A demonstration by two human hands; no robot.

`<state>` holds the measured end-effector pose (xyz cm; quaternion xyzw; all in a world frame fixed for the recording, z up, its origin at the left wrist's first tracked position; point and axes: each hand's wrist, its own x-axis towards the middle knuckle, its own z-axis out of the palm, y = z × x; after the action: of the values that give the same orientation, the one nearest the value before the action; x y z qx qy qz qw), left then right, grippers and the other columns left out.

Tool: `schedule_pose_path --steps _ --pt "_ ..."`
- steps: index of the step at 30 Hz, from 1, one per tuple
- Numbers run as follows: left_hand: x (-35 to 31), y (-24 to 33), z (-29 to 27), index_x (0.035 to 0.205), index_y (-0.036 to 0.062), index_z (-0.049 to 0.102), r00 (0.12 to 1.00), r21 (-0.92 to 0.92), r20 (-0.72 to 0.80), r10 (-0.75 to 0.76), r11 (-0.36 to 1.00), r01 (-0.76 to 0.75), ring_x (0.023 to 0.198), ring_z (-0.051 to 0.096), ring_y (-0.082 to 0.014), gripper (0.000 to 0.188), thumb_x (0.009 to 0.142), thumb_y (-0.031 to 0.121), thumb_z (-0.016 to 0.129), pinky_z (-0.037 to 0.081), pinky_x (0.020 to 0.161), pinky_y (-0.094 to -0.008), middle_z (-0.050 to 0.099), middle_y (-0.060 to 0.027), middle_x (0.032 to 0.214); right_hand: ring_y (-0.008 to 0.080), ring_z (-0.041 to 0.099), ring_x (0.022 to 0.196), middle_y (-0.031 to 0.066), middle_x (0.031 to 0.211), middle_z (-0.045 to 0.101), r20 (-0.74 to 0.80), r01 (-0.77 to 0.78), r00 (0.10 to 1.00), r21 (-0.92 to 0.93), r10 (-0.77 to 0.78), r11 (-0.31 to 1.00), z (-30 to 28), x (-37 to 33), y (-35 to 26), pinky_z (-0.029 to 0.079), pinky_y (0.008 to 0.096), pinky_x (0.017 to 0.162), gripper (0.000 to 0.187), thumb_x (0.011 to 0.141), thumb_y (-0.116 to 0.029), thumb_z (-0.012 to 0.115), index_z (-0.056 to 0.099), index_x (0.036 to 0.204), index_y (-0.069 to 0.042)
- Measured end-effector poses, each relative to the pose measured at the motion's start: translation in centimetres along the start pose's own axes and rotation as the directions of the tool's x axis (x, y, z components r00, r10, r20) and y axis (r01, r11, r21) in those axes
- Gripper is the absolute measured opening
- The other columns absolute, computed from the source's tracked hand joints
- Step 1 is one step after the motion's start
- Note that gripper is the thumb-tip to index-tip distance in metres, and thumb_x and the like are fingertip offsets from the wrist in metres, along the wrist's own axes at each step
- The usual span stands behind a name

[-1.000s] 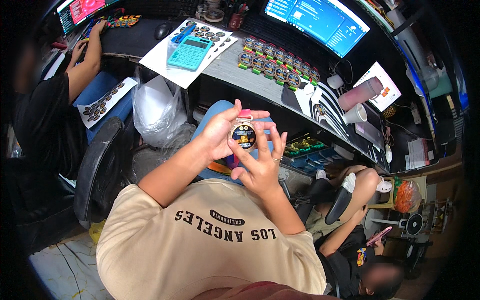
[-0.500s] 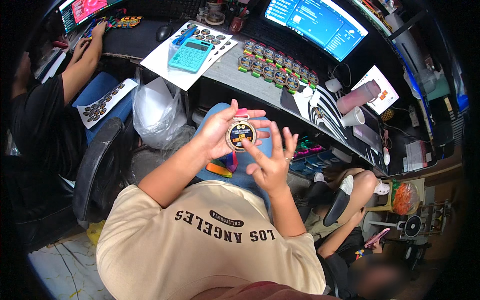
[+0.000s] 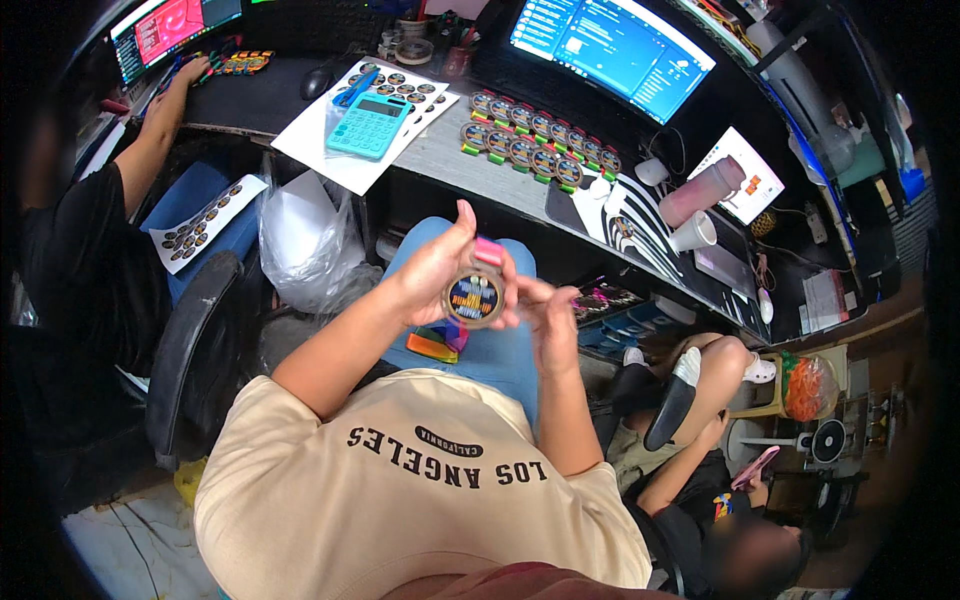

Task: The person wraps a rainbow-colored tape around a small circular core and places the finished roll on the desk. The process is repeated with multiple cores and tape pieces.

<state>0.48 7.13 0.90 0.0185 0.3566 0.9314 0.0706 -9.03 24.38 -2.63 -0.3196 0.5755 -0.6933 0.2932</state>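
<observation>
Holds medal in partly curled left hand, with thumb spread clear and fingers mostly hidden behind the medal. Has right hand loosely bent just right of the medal, too blurred to tell touch or grip. Presents medal between both hands, against left fingers, with smeared lettering.

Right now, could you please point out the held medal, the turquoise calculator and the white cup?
Held medal (image 3: 474,299), head view: middle of its dark face.
Turquoise calculator (image 3: 366,128), head view: its keypad.
White cup (image 3: 691,235), head view: its outer side.
</observation>
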Motion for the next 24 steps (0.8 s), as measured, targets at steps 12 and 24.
schedule_pose_path --steps 12,24 --pt "-3.1 -4.6 -2.1 0.102 0.0044 0.061 0.924 0.807 0.147 -0.354 0.582 0.094 0.089 0.055 -0.01 0.041 0.105 0.036 0.035 0.043 0.083 -0.0263 0.063 0.0001 0.094 0.0085 0.032 0.046 -0.003 0.054 0.035 0.326 -0.128 0.938 0.639 -0.117 0.758 -0.5 7.7 -11.2 0.03 0.0237 0.042 0.026 0.101 -0.032 0.046 0.054 0.104 -0.008" --pt "-1.8 -2.6 1.0 0.122 0.0009 0.05 0.901 0.792 0.397 -0.175 0.561 -0.241 0.102 0.058 -0.0156 0.032 0.099 0.023 0.051 0.047 0.087 -0.0308 0.06 -0.0083 0.109 0.005 0.029 0.048 -0.0049 0.058 0.033 0.451 0.053 0.843 0.474 -0.294 0.879 2.8 7.9 -20.1 0.026 0.0203 0.042 0.026 0.097 -0.018 0.046 0.052 0.118 -0.004"
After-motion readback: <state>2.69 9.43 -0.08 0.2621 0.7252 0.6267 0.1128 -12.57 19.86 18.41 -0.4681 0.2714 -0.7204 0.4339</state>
